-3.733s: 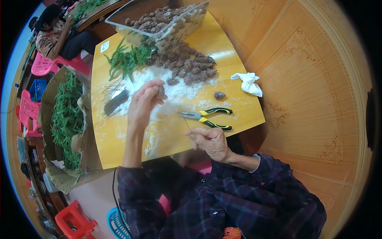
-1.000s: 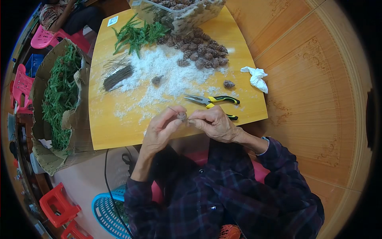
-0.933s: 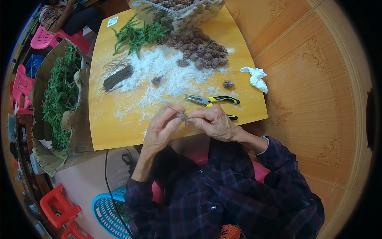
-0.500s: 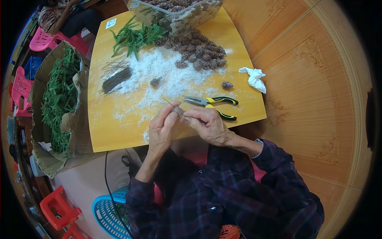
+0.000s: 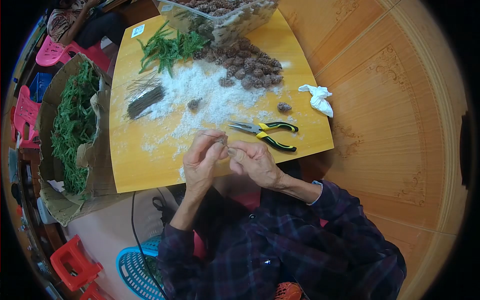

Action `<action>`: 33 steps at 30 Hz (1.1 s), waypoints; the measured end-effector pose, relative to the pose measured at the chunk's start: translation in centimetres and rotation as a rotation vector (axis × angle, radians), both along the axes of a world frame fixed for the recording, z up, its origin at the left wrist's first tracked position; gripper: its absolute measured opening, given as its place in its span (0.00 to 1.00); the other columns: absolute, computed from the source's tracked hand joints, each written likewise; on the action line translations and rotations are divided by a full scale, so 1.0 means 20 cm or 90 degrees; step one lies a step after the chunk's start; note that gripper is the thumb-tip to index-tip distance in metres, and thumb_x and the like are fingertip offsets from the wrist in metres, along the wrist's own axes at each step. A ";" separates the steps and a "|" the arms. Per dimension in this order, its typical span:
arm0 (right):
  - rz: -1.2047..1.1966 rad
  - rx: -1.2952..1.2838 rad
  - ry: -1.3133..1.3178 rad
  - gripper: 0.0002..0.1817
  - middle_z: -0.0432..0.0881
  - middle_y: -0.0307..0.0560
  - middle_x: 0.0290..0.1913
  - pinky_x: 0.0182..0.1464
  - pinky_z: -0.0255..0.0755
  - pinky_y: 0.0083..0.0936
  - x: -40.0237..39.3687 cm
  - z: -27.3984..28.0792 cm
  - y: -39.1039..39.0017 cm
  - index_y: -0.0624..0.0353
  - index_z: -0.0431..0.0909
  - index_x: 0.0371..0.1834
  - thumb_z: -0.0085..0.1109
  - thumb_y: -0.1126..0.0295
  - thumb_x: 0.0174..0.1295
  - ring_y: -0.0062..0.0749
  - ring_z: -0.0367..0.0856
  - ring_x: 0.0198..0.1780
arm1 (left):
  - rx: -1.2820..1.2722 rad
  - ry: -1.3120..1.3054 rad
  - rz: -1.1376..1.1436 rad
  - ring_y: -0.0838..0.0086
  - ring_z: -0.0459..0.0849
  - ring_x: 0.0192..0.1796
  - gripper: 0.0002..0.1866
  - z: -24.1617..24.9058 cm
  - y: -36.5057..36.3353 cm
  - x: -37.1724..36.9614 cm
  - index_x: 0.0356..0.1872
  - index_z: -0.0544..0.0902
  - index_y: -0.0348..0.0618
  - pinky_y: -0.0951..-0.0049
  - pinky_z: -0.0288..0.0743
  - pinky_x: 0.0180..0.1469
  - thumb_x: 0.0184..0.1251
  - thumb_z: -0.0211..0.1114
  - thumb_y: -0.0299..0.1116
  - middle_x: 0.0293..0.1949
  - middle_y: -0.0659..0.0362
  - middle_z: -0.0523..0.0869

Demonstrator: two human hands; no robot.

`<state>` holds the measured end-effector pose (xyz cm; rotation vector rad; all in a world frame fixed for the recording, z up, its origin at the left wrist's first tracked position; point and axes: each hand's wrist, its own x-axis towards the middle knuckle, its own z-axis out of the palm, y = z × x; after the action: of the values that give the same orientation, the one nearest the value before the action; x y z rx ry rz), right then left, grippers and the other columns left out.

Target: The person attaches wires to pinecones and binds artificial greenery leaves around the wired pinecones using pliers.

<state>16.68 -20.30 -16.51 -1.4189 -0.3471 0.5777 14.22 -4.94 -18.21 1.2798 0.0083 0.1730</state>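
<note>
My left hand [image 5: 204,155] pinches a small pine cone [image 5: 221,140] at the front of the yellow table [image 5: 145,172]; a thin wire shows above its fingers. Touching the left one, my right hand [image 5: 255,161] has its fingertips closed at the cone's lower side, on what looks like the wire. Long-nose pliers [image 5: 265,134] with yellow and black handles lie just beyond. Single cones rest on the white flakes [image 5: 210,95] and near the pliers. A bundle of thin wires [image 5: 146,102] lies at the left.
Farther back are a cone pile [image 5: 245,62], green sprigs [image 5: 170,47] and a clear bin of cones [image 5: 220,25]. White crumpled tissue [image 5: 318,99] sits at the right edge. A cardboard box [image 5: 102,120] of greenery stands left, a blue basket [image 5: 135,270] below. A person [image 5: 75,22] sits at upper left.
My right hand has drawn slightly down and turned, its fingers more curled. My left hand has shifted a little left, and the wire above it now lies flatter.
</note>
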 end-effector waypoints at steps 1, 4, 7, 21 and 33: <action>0.015 -0.009 -0.002 0.13 0.69 0.31 0.20 0.26 0.59 0.14 0.00 0.00 0.00 0.61 0.78 0.39 0.46 0.66 0.73 0.12 0.64 0.23 | 0.027 -0.019 0.000 0.79 0.79 0.40 0.11 -0.01 0.00 0.01 0.48 0.78 0.33 0.80 0.73 0.45 0.66 0.57 0.19 0.43 0.59 0.77; 0.058 -0.027 -0.011 0.13 0.69 0.30 0.20 0.26 0.58 0.13 0.02 0.02 -0.02 0.61 0.78 0.39 0.45 0.65 0.73 0.11 0.63 0.22 | 0.097 -0.043 -0.017 0.77 0.79 0.42 0.11 -0.03 0.03 0.02 0.48 0.78 0.32 0.78 0.73 0.47 0.65 0.56 0.19 0.43 0.58 0.77; 0.096 -0.036 -0.018 0.14 0.69 0.30 0.19 0.26 0.59 0.13 0.04 0.03 -0.03 0.60 0.78 0.39 0.45 0.64 0.73 0.11 0.63 0.22 | 0.121 -0.002 -0.063 0.73 0.79 0.46 0.10 0.00 0.04 0.01 0.47 0.77 0.31 0.74 0.72 0.52 0.66 0.54 0.20 0.42 0.56 0.79; 0.087 -0.132 -0.378 0.37 0.74 0.38 0.50 0.41 0.69 0.20 0.19 0.15 -0.05 0.53 0.65 0.66 0.70 0.68 0.50 0.20 0.69 0.35 | -0.137 0.151 -0.185 0.78 0.80 0.43 0.09 -0.01 0.07 0.02 0.43 0.81 0.36 0.77 0.73 0.49 0.65 0.58 0.26 0.39 0.61 0.82; 0.131 -0.061 -0.202 0.34 0.79 0.31 0.41 0.41 0.64 0.15 0.26 0.11 -0.01 0.51 0.70 0.64 0.73 0.62 0.52 0.13 0.68 0.38 | 0.044 0.155 -0.281 0.76 0.79 0.46 0.13 -0.02 0.14 0.02 0.46 0.80 0.29 0.76 0.73 0.50 0.62 0.56 0.25 0.41 0.57 0.81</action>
<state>21.80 -20.55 -14.41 -1.5806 -0.7328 0.5409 14.61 -2.22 -18.60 1.3335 -0.0714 -0.3648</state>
